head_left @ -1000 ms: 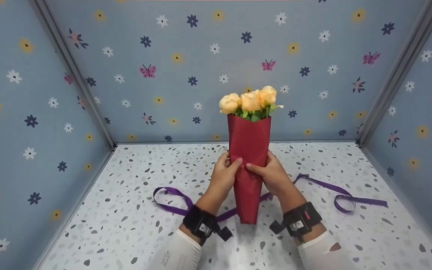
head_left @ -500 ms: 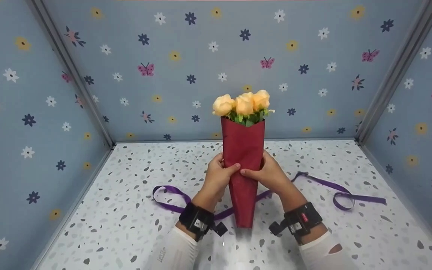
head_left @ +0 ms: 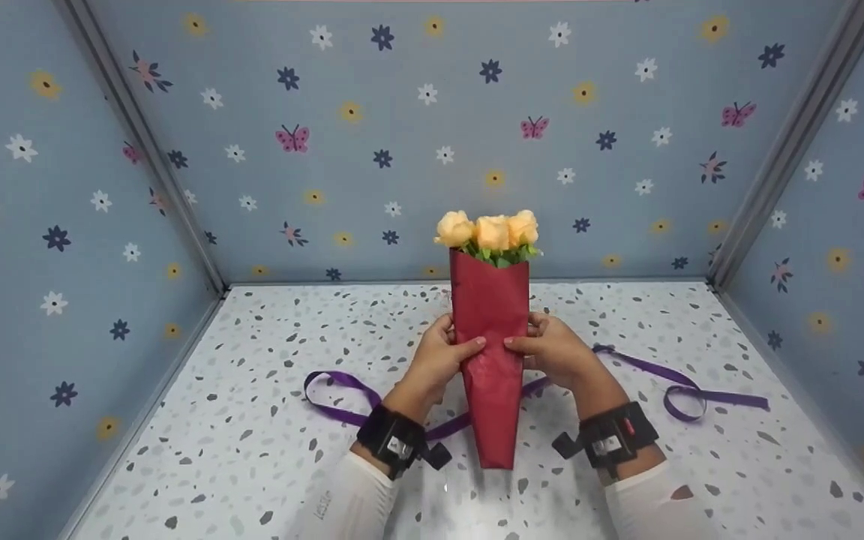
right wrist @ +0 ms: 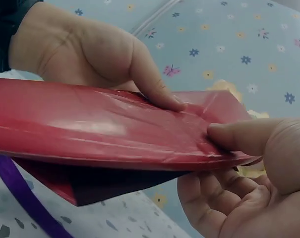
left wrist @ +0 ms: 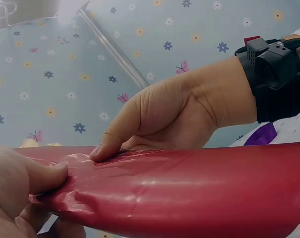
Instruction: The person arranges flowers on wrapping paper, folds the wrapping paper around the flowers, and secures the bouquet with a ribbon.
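Note:
A bouquet of peach-yellow roses stands out of a red paper wrap that narrows toward its lower end. My left hand grips the wrap from the left, thumb on its front and fingers behind. From the other side my right hand pinches the wrap's right edge, its thumb also on the front. In the right wrist view the curled fingers of the right hand show beneath the wrap, where a dark inner fold hangs. A purple ribbon passes behind the bouquet and is partly hidden by it.
The ribbon's right end lies looped on the speckled white tabletop. Blue panels with printed flowers and butterflies enclose the table at the back and both sides. Black wrist cameras are strapped to both wrists.
The bouquet has come down and tilted upright, its roses now lower against the back panel. My right hand has shifted outward to the wrap's right edge. The ribbon has stayed in place.

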Demonstrator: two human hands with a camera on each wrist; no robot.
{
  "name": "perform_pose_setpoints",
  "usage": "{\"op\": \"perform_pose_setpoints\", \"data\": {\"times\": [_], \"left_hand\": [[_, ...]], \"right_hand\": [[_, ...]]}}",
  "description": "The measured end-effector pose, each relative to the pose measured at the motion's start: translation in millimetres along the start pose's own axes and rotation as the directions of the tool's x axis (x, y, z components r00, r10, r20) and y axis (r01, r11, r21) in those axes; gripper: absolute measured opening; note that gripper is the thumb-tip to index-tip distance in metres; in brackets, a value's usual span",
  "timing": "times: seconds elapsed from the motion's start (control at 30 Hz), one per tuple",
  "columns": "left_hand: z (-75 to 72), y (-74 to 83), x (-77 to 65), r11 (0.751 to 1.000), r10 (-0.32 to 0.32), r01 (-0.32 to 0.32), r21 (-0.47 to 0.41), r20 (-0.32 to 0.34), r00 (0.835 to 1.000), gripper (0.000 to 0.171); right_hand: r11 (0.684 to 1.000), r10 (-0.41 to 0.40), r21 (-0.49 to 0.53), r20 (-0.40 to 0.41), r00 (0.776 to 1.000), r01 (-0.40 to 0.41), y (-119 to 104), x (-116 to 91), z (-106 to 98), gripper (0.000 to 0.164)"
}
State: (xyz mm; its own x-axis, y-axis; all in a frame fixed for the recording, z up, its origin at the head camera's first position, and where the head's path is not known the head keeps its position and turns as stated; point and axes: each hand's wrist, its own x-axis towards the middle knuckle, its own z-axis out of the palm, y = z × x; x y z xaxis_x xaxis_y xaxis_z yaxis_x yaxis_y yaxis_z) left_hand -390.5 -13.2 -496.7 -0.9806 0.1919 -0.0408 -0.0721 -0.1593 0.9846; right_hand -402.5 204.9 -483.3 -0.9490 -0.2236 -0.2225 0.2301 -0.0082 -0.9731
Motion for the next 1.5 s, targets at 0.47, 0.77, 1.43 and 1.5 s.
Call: {"op": "perform_pose_setpoints", "data": {"times": [0.47, 0.77, 1.43, 1.5], "left_hand": [[-34.3, -26.6, -11.0, 0.758, -0.152, -0.033, 0.651, 0.226, 0.962, 0.033], [-51.2, -24.3, -21.7, 0.292, -0.107, -0.232, 0.928, 0.273, 0.956, 0.031], [-67.4, -13.0, -15.3, 0.251, -0.072, -0.078, 0.965, 0.100, 0.992, 0.023], [-66.2, -14.5, -15.6, 0.230, -0.077, -0.096, 0.968, 0.117, 0.990, 0.022]], "right_hand": [[0.998, 0.058, -0.033, 0.035, 0.998, -0.057, 43.5, 16.3, -30.1, 0.075], [0.993, 0.065, -0.096, 0.023, 0.998, -0.063, 57.4, 22.7, -28.7, 0.062], [0.794, -0.163, -0.608, -0.214, 0.963, -0.001, 64.2, 25.6, 12.2, 0.080], [0.781, -0.168, -0.624, -0.217, 0.962, -0.004, 63.7, 25.5, 12.5, 0.080]]}}
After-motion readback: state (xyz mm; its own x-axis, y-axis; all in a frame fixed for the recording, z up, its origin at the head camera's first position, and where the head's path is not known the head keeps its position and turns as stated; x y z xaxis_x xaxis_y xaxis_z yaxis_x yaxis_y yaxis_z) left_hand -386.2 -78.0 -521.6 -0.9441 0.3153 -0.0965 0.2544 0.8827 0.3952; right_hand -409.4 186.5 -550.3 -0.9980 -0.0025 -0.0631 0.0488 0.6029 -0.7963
